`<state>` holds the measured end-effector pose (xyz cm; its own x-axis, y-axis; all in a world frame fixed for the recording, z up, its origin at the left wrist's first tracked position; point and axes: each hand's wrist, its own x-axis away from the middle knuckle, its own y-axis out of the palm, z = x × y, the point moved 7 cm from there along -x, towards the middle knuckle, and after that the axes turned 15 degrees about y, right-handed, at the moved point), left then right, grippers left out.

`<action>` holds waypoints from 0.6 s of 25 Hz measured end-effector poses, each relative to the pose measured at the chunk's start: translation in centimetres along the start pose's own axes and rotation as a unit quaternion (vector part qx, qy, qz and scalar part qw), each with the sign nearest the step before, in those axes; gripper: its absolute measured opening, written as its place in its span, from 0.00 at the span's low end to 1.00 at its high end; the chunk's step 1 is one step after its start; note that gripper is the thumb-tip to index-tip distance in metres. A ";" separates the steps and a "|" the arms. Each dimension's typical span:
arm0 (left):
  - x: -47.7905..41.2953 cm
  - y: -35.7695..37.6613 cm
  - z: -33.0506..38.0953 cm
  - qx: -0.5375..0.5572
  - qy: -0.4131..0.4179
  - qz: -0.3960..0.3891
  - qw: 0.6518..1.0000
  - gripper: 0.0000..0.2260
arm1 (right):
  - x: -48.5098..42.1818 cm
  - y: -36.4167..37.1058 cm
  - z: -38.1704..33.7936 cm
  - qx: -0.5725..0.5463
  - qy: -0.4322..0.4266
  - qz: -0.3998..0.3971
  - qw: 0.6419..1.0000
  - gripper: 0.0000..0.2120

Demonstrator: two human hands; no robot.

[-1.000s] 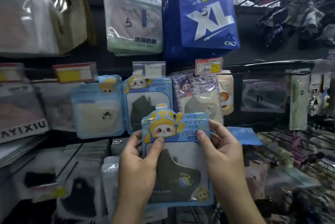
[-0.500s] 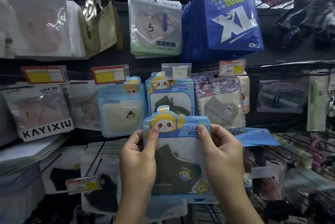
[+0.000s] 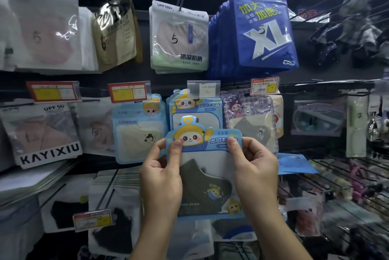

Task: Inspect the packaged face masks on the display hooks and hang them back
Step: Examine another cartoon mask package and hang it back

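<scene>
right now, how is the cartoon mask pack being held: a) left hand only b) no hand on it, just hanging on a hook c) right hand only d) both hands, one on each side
d: the left hand and the right hand each pinch an upper corner of the mask pack, thumbs on its front, holding it up in front of the hanging packs.

The held pack (image 3: 205,175) sits between the hands, left hand (image 3: 161,179) on its left edge and right hand (image 3: 255,173) on its right, just in front of the matching hung pack (image 3: 195,106). The XL packs (image 3: 265,34) hang above right, and the KAYIXIU pack (image 3: 44,133) is far left.
</scene>
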<state>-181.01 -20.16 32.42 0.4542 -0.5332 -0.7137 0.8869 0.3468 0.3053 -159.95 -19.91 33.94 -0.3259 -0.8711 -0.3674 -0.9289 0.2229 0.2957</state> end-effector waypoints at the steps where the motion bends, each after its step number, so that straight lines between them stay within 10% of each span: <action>1: -0.4 0.1 -0.1 0.002 -0.001 0.001 1.000 0.14 | -0.3 0.1 -0.1 0.001 0.001 0.000 1.000 0.09; 15: -8.4 2.8 -1.5 -0.011 -0.002 -0.018 1.000 0.11 | -8.8 4.2 -1.2 -0.019 0.017 -0.023 0.999 0.08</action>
<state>-182.44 -13.54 38.39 0.4220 -0.5497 -0.7210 0.9008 0.3437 0.2653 -160.76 -11.83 39.44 -0.2760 -0.8947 -0.3512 -0.9352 0.1656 0.3131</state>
